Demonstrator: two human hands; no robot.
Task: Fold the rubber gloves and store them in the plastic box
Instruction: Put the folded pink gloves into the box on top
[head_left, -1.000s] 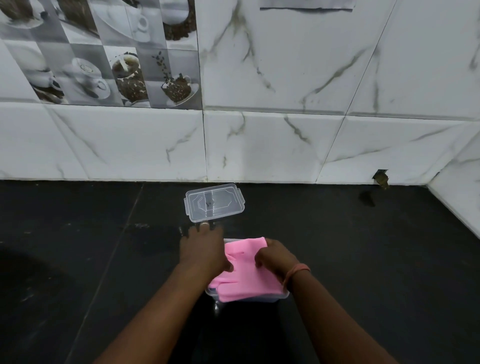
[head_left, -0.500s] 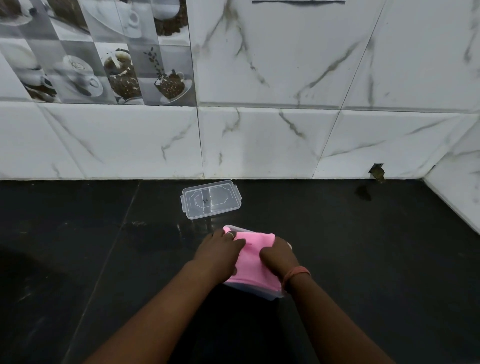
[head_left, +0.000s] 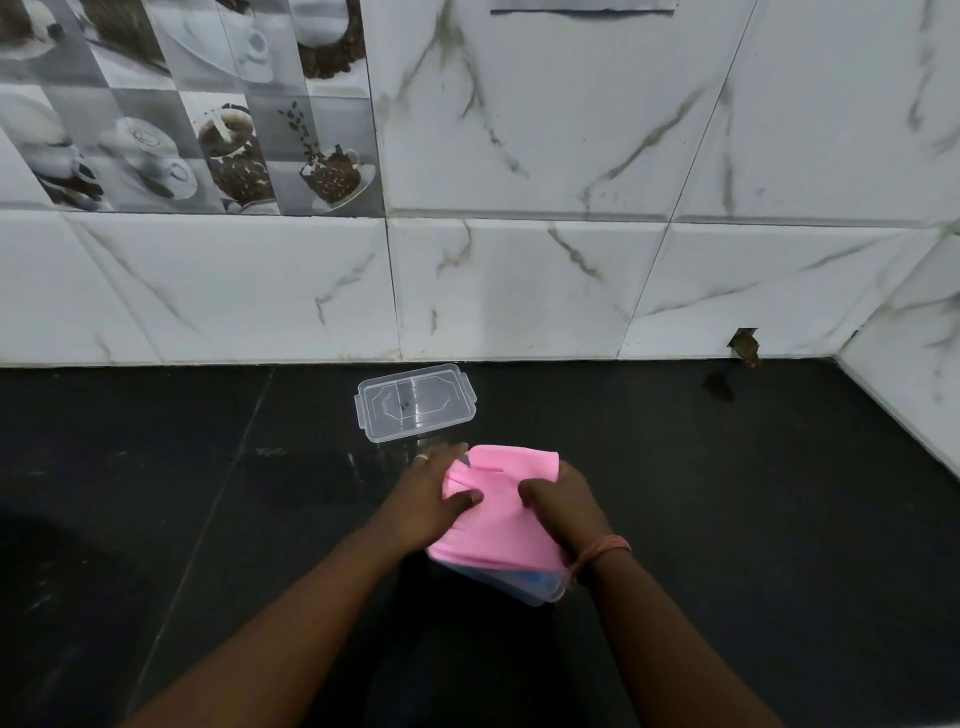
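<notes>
Left hand (head_left: 428, 499): clamped on the left edge of the folded pink rubber gloves (head_left: 501, 512), thumb pressing on top. The gloves lie as a flat bundle over the mouth of the clear plastic box (head_left: 524, 584), which rests on the dark worktop (head_left: 156, 493); the bundle overhangs the rim and, by judgement, is not yet seated inside. Something blue shows through the box's near wall; what it is cannot be told. Right hand (head_left: 563, 512): gripping the right side of the same bundle.

Recommendation: press both sides down evenly, tucking overhanging edges within the rim so the fold holds. The lid (head_left: 415, 402) lies apart, beyond the box near the wall, ready for fitting afterwards.
</notes>
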